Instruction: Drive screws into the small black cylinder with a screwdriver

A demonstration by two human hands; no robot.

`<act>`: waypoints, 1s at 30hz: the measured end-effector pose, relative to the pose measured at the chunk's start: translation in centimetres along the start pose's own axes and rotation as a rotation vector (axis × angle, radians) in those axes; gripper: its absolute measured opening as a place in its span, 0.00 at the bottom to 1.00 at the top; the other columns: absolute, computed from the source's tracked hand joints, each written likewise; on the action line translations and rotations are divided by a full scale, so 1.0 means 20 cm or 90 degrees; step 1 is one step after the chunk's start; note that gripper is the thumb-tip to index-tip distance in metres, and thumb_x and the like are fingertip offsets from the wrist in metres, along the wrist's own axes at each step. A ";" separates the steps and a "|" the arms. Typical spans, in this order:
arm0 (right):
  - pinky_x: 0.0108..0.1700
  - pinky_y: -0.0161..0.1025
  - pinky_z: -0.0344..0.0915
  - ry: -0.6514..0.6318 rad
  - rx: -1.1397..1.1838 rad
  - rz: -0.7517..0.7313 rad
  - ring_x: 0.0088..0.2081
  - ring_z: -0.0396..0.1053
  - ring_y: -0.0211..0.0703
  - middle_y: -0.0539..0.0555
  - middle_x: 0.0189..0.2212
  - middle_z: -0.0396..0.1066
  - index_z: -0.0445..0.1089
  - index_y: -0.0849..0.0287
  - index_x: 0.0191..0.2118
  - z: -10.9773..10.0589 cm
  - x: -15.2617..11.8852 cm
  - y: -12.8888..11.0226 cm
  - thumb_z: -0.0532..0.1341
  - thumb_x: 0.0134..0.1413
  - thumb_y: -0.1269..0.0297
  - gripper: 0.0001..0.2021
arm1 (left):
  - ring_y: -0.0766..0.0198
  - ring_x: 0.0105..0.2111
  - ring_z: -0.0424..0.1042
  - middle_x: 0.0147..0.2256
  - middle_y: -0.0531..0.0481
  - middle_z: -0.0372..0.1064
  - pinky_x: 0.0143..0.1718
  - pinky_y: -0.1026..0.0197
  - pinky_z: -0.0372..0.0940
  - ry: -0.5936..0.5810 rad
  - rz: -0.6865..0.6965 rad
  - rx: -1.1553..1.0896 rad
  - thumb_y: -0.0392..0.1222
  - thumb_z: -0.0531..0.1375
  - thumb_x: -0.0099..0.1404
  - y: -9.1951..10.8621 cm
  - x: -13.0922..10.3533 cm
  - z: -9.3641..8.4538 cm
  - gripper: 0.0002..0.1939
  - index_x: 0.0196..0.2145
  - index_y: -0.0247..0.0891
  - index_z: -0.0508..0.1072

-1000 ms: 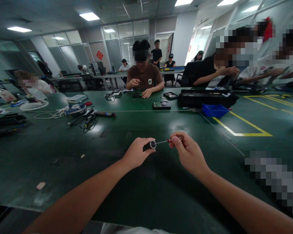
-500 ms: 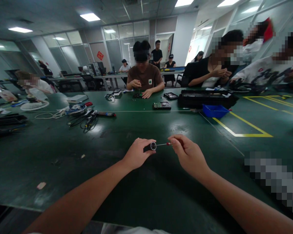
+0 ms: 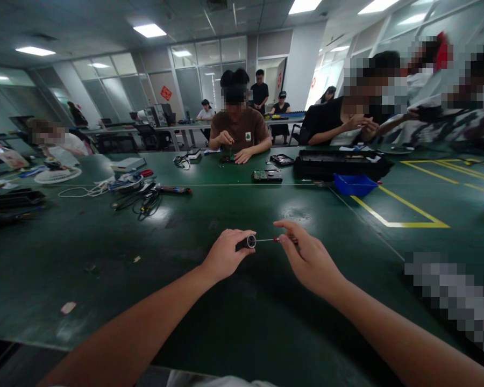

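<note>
Between the thumb and fingers of my left hand [image 3: 227, 252] is a small black cylindrical part [image 3: 250, 242] with a pale ring on its round end. A screwdriver [image 3: 266, 240] with a thin metal shaft and a red collar lies across to it from the right, its tip meeting the part's side. My right hand [image 3: 310, 255] is closed on the screwdriver's handle, thumb against it and index finger raised and stretched out. Most of the handle is hidden by the fingers. Both hands are above the green table [image 3: 201, 328].
A blue tray [image 3: 355, 185] stands by a long black housing [image 3: 342, 163]. Opposite, a person [image 3: 240, 129] works near a hard drive [image 3: 267, 175]. Tangled cables [image 3: 139, 199] and a pen-like tool [image 3: 175, 190] lie at left. Yellow tape [image 3: 419, 223] marks the right side.
My right index finger has lifted and straightened, while the thumb stays at the screwdriver. The part and screwdriver have shifted slightly left. My left hand keeps its grip.
</note>
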State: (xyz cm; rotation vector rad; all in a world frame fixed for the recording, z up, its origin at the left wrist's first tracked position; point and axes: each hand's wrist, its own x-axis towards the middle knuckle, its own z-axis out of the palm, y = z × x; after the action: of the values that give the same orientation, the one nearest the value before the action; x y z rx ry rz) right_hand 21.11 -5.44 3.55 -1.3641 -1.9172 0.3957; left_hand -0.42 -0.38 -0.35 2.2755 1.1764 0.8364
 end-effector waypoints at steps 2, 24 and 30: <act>0.33 0.40 0.64 0.001 0.004 0.008 0.31 0.72 0.44 0.54 0.33 0.75 0.65 0.59 0.56 0.00 0.00 0.01 0.50 0.67 0.61 0.17 | 0.56 0.48 0.69 0.47 0.51 0.74 0.51 0.52 0.61 0.005 0.000 0.002 0.38 0.65 0.64 0.00 0.00 0.00 0.20 0.54 0.45 0.73; 0.32 0.40 0.64 -0.020 0.035 0.048 0.30 0.71 0.44 0.53 0.33 0.73 0.60 0.57 0.57 0.00 0.00 0.01 0.50 0.67 0.59 0.17 | 0.56 0.47 0.69 0.47 0.51 0.74 0.52 0.52 0.60 -0.002 -0.007 0.007 0.38 0.66 0.63 0.01 0.00 -0.01 0.19 0.52 0.45 0.73; 0.29 0.40 0.61 -0.006 0.026 0.080 0.26 0.69 0.44 0.50 0.26 0.71 0.66 0.56 0.50 0.00 0.01 0.02 0.46 0.69 0.53 0.18 | 0.55 0.47 0.69 0.47 0.49 0.74 0.53 0.49 0.60 -0.015 -0.013 0.007 0.40 0.64 0.65 0.02 0.00 -0.01 0.18 0.53 0.45 0.73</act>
State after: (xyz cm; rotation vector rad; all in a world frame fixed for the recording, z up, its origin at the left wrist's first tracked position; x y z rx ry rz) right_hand 21.35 -5.14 3.50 -1.4631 -1.8266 0.5007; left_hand -0.37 -0.54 0.07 2.2723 1.1949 0.7940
